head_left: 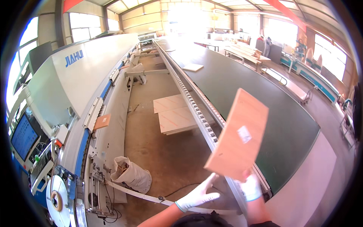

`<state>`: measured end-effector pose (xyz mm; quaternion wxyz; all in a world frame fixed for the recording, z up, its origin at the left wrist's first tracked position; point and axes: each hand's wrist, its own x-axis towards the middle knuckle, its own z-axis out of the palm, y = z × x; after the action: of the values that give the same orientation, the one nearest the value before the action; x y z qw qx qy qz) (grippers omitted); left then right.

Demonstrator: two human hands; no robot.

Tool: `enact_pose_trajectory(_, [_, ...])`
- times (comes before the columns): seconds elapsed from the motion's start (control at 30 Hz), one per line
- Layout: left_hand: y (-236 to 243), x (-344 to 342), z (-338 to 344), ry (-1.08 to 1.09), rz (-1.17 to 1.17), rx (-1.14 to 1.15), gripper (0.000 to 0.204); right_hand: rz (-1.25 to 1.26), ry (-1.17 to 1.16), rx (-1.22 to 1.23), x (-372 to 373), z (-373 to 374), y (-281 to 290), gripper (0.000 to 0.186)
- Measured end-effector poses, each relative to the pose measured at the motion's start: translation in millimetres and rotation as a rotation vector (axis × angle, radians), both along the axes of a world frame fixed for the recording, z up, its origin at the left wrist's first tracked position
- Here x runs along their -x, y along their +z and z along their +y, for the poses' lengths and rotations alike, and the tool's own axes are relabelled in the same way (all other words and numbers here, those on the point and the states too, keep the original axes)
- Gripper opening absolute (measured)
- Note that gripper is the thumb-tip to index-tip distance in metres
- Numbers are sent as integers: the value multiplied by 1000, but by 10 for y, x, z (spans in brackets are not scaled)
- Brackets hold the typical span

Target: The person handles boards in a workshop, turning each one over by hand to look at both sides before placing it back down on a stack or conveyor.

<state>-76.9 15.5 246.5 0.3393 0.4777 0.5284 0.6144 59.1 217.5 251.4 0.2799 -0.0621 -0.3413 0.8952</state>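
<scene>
A rectangular wood-coloured board [236,125] with a white label is raised over the rail at the inner edge of the long dark green table [287,132]. My right hand [249,184], in a white glove, grips the board by its bottom end. My left hand [198,193], also gloved, is open just below the board's lower left corner, its fingers apart and holding nothing; whether a fingertip touches the board I cannot tell.
A white machine [90,75] with a screen [23,134] and tape reel [56,185] lines the left. A white sack [132,178] and stacked panels [177,121] lie below. A pale board [193,67] rests on the green table. Beyond stand a trolley [283,87], benches and a person [266,49].
</scene>
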Motion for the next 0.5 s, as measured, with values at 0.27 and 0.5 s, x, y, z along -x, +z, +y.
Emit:
enact_pose_trajectory(0.27, [25,366,-1311,462,-510,-103,53,-400,406,-296,869,-1395,-69,45])
enact_pose_trajectory(0.5, [-374,298,-2946,557,-829,21,81,-174,360,-45,1217,-1286,136,42])
